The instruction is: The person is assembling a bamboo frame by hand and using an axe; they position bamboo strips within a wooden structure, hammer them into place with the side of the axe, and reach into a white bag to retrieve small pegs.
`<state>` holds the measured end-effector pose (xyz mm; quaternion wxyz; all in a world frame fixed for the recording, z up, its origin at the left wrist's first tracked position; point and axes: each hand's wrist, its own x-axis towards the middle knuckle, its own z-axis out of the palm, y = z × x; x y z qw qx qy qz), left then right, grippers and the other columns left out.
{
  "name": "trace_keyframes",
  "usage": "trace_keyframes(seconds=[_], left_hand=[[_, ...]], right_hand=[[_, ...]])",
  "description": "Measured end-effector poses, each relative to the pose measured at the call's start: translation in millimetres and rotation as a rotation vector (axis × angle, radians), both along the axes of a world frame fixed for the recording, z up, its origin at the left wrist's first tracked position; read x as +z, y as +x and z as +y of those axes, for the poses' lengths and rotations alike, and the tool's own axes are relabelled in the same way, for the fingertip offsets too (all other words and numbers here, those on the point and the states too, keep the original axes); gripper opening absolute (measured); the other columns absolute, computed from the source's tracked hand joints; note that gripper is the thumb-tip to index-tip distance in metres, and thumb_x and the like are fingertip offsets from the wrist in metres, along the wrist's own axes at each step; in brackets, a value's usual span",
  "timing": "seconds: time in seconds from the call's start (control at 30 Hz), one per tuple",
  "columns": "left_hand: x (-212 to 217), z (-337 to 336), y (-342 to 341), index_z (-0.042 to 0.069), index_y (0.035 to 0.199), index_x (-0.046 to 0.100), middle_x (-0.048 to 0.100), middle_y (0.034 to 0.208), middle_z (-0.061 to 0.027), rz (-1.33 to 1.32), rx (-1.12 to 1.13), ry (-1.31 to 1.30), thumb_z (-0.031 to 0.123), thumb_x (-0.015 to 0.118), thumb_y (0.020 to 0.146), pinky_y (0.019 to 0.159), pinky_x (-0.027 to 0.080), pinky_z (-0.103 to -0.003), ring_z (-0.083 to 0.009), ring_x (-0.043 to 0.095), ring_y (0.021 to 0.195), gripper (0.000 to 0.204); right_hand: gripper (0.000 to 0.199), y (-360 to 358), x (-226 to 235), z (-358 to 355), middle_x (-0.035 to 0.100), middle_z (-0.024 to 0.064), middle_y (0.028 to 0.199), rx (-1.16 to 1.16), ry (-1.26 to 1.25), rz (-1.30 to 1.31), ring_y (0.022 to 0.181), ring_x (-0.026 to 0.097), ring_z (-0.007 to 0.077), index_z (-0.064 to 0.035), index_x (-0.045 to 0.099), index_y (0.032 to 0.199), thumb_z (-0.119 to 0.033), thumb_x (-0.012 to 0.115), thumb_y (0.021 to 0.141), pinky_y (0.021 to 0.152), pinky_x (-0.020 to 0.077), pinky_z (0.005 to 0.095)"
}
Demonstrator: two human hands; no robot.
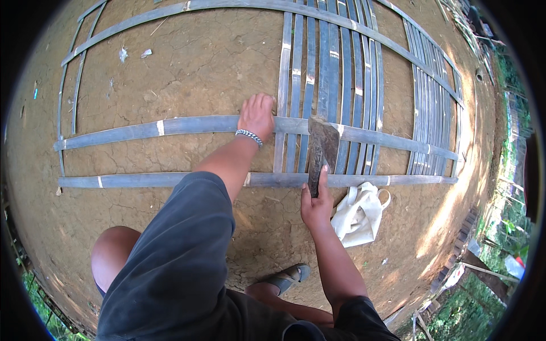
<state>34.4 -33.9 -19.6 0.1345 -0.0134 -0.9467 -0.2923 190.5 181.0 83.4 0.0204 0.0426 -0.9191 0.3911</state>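
Observation:
My left hand (pixel 257 116), a chain bracelet at its wrist, is closed over the long bamboo slat (pixel 199 124) that runs crosswise through the middle of a bamboo lattice. In my right hand (pixel 317 206) is a dark, rough, wedge-shaped tool (pixel 323 142), narrow at the grip and broad at the far end. Its broad end lies over the crosswise slat, hiding part of it; whether they touch I cannot tell. Beneath that slat, several upright bamboo strips (pixel 298 85) stand in a close row, just right of my left hand. A nearer bamboo slat (pixel 153 180) crosses below.
Beside my right forearm a white cloth bag (pixel 361 216) lies on the cracked dirt ground (pixel 193 74). Another dense group of bamboo strips (pixel 424 96) is at the right, and a far bamboo slat (pixel 227 4) spans the top. My sandalled foot (pixel 287 278) is below.

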Motion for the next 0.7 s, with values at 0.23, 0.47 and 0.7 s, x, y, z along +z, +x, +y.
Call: trace_keyframes(seconds=[0.23,0.47,0.7], left_hand=[[2.3,-10.6,-3.9,0.007,0.109,0.059,0.064,0.105,-0.0160,0.011,-0.013,0.166,0.002,0.060,0.083,0.094,0.049,-0.048,-0.0363,0.061,0.105,0.026],[37.6,-2.9,-17.9,0.004,0.099,0.069,0.073,0.092,-0.0164,-0.656,-0.056,0.163,0.035,0.079,0.085,0.084,0.055,-0.044,-0.0332,0.070,0.089,0.035],[24.3,-7.1,-49.5,0.008,0.106,0.079,0.075,0.116,-0.0155,-1.008,-0.230,0.009,0.057,0.083,0.078,0.097,0.052,-0.041,-0.0332,0.070,0.111,0.057]], right_hand=[[0.067,24.3,61.1,27.2,0.069,0.0289,0.119,0.031,0.043,-0.022,0.109,0.070,0.0422,0.0068,0.041,0.151,-0.006,0.070,0.092,0.093,0.0549,0.0419],[0.075,165.1,169.1,206.6,0.066,0.0272,0.129,-0.063,0.311,-0.441,0.115,0.070,0.0356,-0.0037,0.032,0.161,-0.001,0.064,0.093,0.095,0.0522,0.0343],[0.087,398.2,143.3,264.9,0.068,0.0160,0.104,-0.773,0.254,-0.810,0.073,0.068,0.0247,-0.0145,0.024,0.166,0.006,0.056,0.088,0.065,0.0554,0.0351]])
